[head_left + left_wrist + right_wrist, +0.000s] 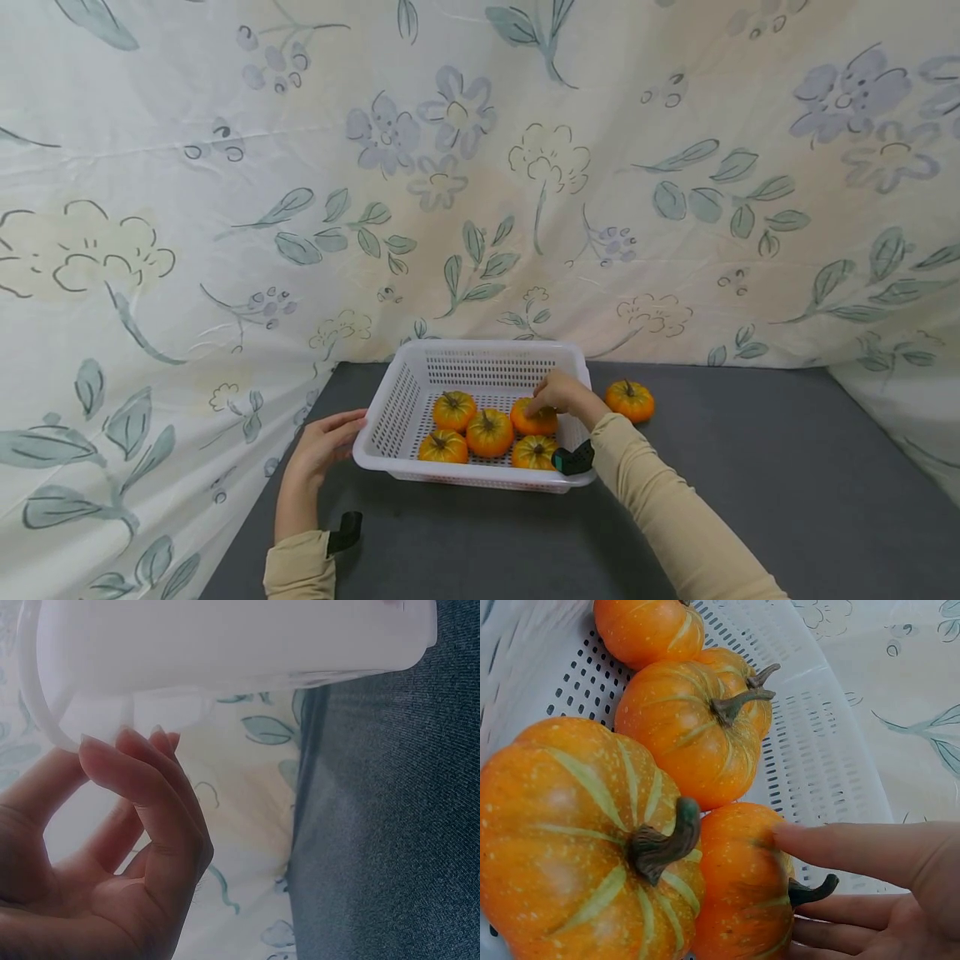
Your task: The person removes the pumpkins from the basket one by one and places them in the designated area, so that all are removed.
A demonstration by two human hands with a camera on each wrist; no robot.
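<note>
A white perforated plastic basket (480,475) holds several small orange pumpkins with green-yellow streaks and dark stems. My left hand (322,446) pinches the basket's left rim; in the left wrist view its curled fingers (169,795) meet the rim's edge. Reaching over the right wall, my right hand (566,394) grips the pumpkin (534,423) at the right of the group. The right wrist view has the thumb (855,851) on the near side of that pumpkin (739,900) and the other fingers beyond its stem, partly hidden. A bigger-looking pumpkin (577,847) sits beside it, closest to the camera.
One more pumpkin (630,401) stands on the dark grey table (765,467), just outside the basket's right side. A floral cloth (480,183) hangs behind the table and along its left side. Each wrist carries a small black camera mount.
</note>
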